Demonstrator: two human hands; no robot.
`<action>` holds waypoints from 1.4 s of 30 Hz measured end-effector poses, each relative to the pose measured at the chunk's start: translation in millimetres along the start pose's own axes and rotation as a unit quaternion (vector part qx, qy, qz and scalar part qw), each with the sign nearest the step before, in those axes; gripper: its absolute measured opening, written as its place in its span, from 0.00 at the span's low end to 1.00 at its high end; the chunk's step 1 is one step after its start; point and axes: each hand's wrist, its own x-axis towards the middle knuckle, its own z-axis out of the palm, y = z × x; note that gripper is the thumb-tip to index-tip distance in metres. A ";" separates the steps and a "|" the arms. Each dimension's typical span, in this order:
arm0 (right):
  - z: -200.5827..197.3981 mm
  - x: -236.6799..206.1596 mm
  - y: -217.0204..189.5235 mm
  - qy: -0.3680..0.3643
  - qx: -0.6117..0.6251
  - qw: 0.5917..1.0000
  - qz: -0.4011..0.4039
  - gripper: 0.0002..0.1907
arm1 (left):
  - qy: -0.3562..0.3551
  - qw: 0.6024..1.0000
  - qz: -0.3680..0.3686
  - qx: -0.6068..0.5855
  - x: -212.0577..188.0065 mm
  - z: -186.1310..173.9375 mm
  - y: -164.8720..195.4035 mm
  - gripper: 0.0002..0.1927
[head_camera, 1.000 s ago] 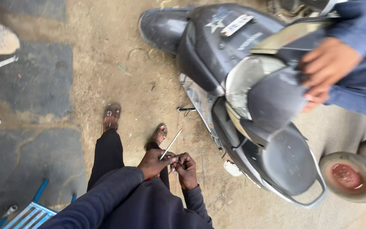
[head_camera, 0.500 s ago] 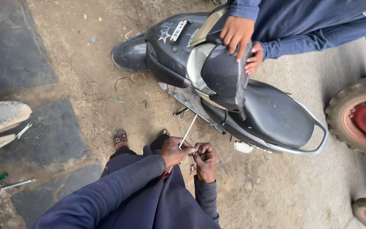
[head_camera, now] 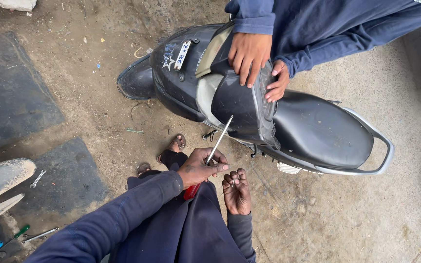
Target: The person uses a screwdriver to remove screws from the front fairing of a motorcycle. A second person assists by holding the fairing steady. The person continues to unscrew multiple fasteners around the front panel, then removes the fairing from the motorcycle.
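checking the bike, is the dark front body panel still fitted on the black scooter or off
Off: the dark front body panel stands loose across the black scooter, steadied by another person's hands.

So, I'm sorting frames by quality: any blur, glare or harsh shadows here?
Head view: soft, even daylight, no hard shadows; mild sheen on the scooter seat; left hand, screwdriver and right hand sharp; edges slightly stretched by the wide lens.

Scooter (head_camera: 269, 112) ahead of both hands, spanner (head_camera: 37, 178) on mat (head_camera: 69, 178) far left.
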 end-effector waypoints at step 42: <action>197.5 155.3 200.4 0.357 -0.302 0.748 -0.471 0.15 | -0.341 0.933 -0.038 0.106 86.2 -153.2 204.0 0.06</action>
